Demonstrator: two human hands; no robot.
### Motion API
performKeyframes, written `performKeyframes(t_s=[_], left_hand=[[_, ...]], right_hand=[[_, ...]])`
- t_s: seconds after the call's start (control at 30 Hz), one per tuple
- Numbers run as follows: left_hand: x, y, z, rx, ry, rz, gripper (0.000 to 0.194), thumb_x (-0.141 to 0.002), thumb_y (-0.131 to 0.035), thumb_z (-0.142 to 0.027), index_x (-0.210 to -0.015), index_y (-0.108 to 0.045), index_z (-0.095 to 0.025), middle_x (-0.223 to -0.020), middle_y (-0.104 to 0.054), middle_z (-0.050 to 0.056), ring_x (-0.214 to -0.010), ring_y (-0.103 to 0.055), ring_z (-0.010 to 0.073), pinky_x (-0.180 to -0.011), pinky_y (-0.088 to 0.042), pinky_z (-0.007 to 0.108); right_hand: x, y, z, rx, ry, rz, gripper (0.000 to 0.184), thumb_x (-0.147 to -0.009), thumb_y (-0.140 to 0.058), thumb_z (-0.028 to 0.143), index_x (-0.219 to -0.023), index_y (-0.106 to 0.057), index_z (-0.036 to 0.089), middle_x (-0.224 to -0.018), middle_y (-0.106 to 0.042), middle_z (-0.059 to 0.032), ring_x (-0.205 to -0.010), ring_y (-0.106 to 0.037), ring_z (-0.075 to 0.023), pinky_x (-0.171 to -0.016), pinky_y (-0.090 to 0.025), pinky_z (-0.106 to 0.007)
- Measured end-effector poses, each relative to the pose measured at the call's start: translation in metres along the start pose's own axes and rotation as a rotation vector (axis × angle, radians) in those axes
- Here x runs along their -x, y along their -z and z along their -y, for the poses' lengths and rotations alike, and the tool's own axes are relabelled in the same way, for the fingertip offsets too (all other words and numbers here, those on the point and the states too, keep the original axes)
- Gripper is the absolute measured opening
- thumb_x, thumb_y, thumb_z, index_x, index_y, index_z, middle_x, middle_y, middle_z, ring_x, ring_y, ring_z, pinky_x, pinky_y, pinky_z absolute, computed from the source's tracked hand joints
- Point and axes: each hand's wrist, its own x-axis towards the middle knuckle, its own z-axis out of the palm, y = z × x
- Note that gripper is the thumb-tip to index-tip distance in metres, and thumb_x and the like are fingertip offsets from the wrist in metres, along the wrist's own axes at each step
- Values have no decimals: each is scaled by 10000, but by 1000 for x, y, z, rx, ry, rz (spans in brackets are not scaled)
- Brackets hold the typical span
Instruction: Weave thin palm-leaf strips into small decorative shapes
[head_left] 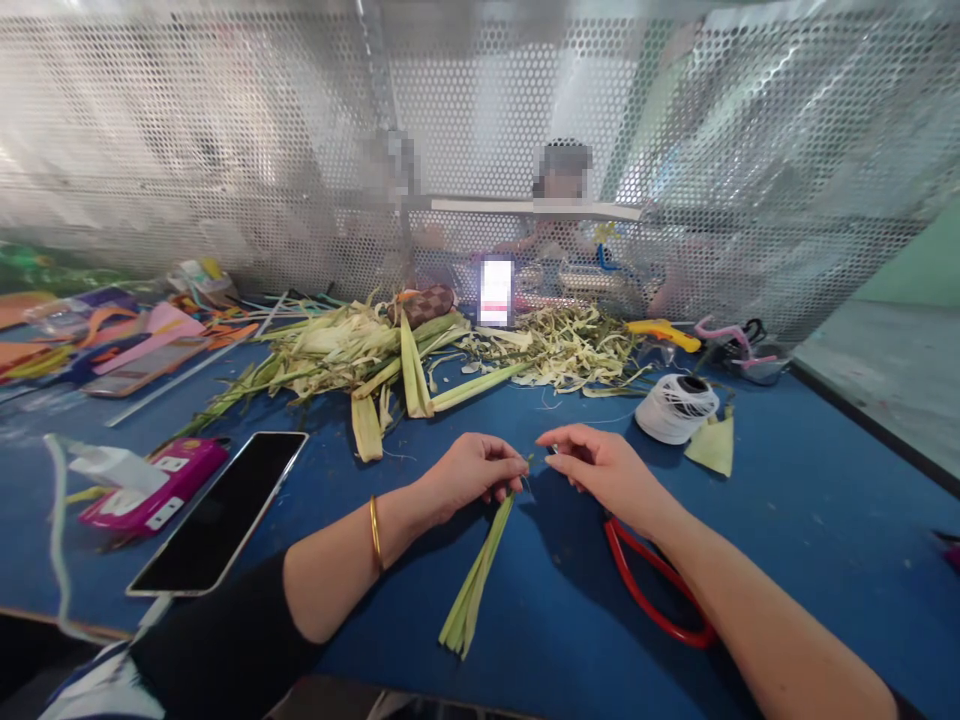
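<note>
My left hand [487, 468] is closed in a pinch around the top end of a bundle of pale green leaf strips [480, 575], which fans out downward toward the table's front edge. Fine thread shows near the pinched end. A short gap to the right, my right hand [592, 465] has its thumb and index finger drawn together on what looks like thin thread, hard to see. Behind it stands a spool of white thread [675, 408], a faint strand trailing left. A red-handled tool [652, 590] lies partly under my right forearm, its working end hidden.
Piles of leaf strips [330, 350] and shredded scraps [574, 345] line the back beside a lit phone [495, 290]. A dark phone [221, 515] and magenta power bank [161, 485] lie left. Perforated metal mesh [480, 100] rises behind; a yellow-handled tool [667, 333] lies back right.
</note>
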Motion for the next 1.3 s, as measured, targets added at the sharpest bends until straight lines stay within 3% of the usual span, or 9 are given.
performKeyframes(t_s=[0.1,0.33,0.5,0.63,0.7,0.77,0.9,1.07,1.3], left_hand=[[1,-1,0,-28,-9,18,182,-719,-628,-327,-714,-622,-145,-614,-638,-2,-467,-502,57,-446,-327,177],[2,-4,-1,-60,-23,38,265,-652,-694,-385,-724,-637,-136,-575,-624,-6,-470,-489,66,-461,-338,186],[0,-4,2,-65,-44,43,242,-662,-672,-374,-698,-625,-139,-579,-626,-3,-459,-485,68,-459,-343,191],[1,-5,0,-79,-65,25,208,-701,-624,-347,-674,-621,-141,-580,-614,-5,-453,-475,61,-445,-323,186],[2,-4,-1,-70,-49,16,197,-707,-618,-340,-695,-624,-144,-604,-625,-2,-460,-480,58,-437,-308,181],[2,-3,-2,-47,-36,13,200,-703,-623,-345,-726,-626,-147,-634,-643,5,-470,-492,60,-432,-299,179],[2,-1,-2,-3,-51,18,221,-691,-639,-364,-737,-624,-148,-638,-642,-1,-466,-488,55,-424,-279,176],[2,-1,-2,43,-43,-17,169,-693,-632,-317,-714,-629,-149,-595,-625,-16,-446,-478,47,-414,-264,171],[2,-1,-3,31,-23,-53,187,-691,-645,-319,-718,-664,-135,-634,-651,9,-433,-469,46,-394,-261,174]], right_hand=[[-4,-11,-4,41,20,30,254,-726,-574,317,-920,-673,187,-726,-567,-2,-514,-507,-109,-483,-409,-247],[-4,-16,-4,180,-31,52,119,-733,-548,266,-644,-575,192,-518,-478,50,-466,-425,-92,-461,-330,-221],[1,-14,4,-209,-216,171,147,-736,-568,319,-685,-575,181,-435,-398,79,-410,-350,-74,-419,-282,-209],[6,-11,16,-538,-22,164,310,-729,-624,366,-988,-642,196,-794,-610,-14,-584,-512,-88,-559,-427,-238],[7,-9,17,-466,31,69,392,-731,-630,379,-1086,-624,213,-906,-622,-38,-606,-530,-95,-574,-450,-254],[6,-7,13,-262,-37,-12,364,-727,-635,392,-1028,-640,188,-752,-616,-18,-537,-509,-98,-498,-430,-241],[4,-13,4,50,-189,99,244,-702,-657,390,-819,-647,177,-551,-539,28,-494,-511,-115,-415,-370,-211],[5,-22,4,91,-151,160,149,-718,-610,302,-627,-581,187,-478,-469,60,-443,-448,-88,-443,-334,-211],[3,-18,5,98,-80,65,200,-774,-546,364,-674,-572,193,-494,-450,60,-457,-425,-95,-452,-327,-217]])
